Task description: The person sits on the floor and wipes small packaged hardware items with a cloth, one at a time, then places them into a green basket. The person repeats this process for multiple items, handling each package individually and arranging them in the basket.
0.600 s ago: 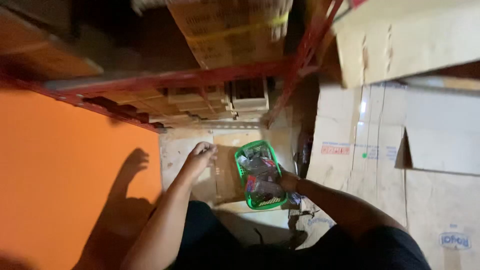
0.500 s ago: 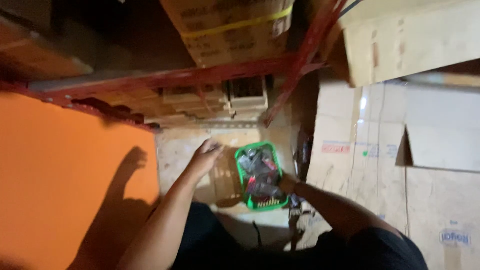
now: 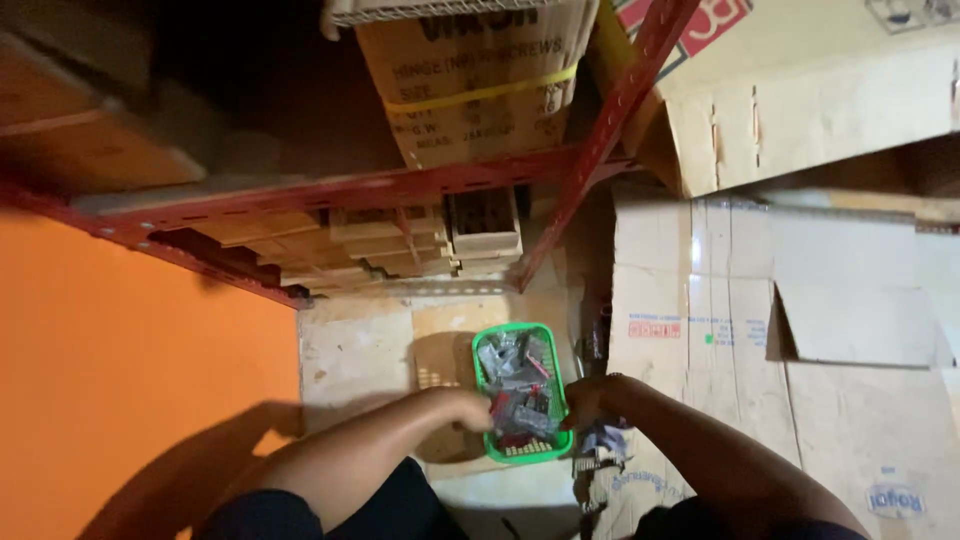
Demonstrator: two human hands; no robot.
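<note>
Left hand [image 3: 462, 408] and right hand [image 3: 585, 400] clasp opposite rims of a green basket [image 3: 500, 452], part-filled with small packets [image 3: 518, 395].

The left hand [image 3: 468, 408], earlier spread on the pale floor left of the green plastic mesh basket [image 3: 519, 389], now touches its near left rim; the basket sits lower in view.

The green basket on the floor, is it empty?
No, the green basket is filled with small grey and dark packets, and the left hand and right hand are at its two sides.
</note>
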